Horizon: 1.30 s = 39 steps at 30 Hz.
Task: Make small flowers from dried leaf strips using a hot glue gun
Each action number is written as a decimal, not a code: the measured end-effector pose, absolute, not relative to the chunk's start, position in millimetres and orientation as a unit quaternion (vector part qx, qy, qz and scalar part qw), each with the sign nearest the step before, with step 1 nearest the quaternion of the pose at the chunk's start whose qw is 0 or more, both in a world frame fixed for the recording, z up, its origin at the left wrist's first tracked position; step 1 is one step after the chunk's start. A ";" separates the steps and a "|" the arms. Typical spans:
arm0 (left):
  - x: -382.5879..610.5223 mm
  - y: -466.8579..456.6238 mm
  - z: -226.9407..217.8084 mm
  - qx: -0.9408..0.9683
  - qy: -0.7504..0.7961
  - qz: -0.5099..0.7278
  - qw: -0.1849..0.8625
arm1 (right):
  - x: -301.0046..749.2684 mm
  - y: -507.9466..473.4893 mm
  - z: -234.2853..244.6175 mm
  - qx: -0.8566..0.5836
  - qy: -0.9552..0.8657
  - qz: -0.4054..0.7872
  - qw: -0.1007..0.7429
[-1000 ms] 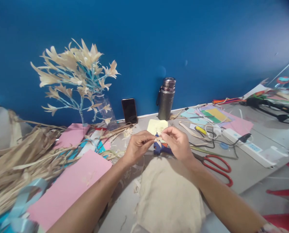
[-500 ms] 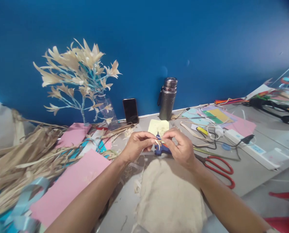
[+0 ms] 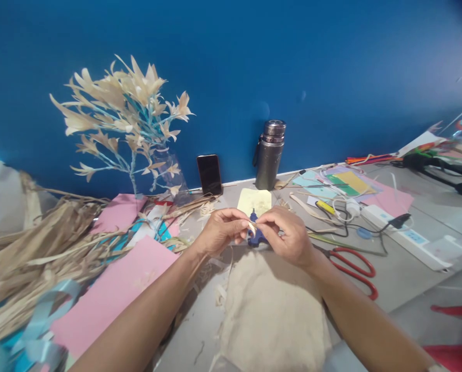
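Note:
My left hand (image 3: 224,231) and my right hand (image 3: 286,233) meet fingertip to fingertip above the table's middle. Both are closed in a pinch on a small pale strip (image 3: 251,227), which looks like dried husk; its ends are hidden by the fingers. Just behind and below the fingertips lies a blue glue gun (image 3: 257,239), its nozzle pointing away over a yellow paper (image 3: 255,200). Nearer to me, a beige cloth (image 3: 275,310) is spread under my wrists. Red-handled scissors (image 3: 355,268) rest beside my right forearm, their blades partly covered.
Husk flowers (image 3: 126,103) on blue stems stand at the back left, near a phone (image 3: 210,174) and a steel flask (image 3: 270,155). Dried husks (image 3: 41,248) and pink paper (image 3: 118,294) cover the left. A power strip (image 3: 405,237) with cords lies right.
The fingertips have shifted slightly on the pale strip, and the right fingers have drawn a little closer to the left. The whole view has tilted slightly.

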State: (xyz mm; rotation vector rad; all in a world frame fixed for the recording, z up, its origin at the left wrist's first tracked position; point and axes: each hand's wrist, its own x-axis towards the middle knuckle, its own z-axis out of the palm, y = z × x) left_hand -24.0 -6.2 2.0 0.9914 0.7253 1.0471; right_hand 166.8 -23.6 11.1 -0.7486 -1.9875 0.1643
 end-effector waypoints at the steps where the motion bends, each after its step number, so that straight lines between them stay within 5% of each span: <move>1: -23.9 -6.1 1.6 0.443 0.320 0.468 0.695 | 166.8 -23.4 11.0 -0.302 -0.818 0.068 0.484; 39: -24.8 -6.8 -2.3 0.602 0.325 0.494 0.536 | 168.6 -25.1 12.6 -0.356 -0.776 0.204 0.479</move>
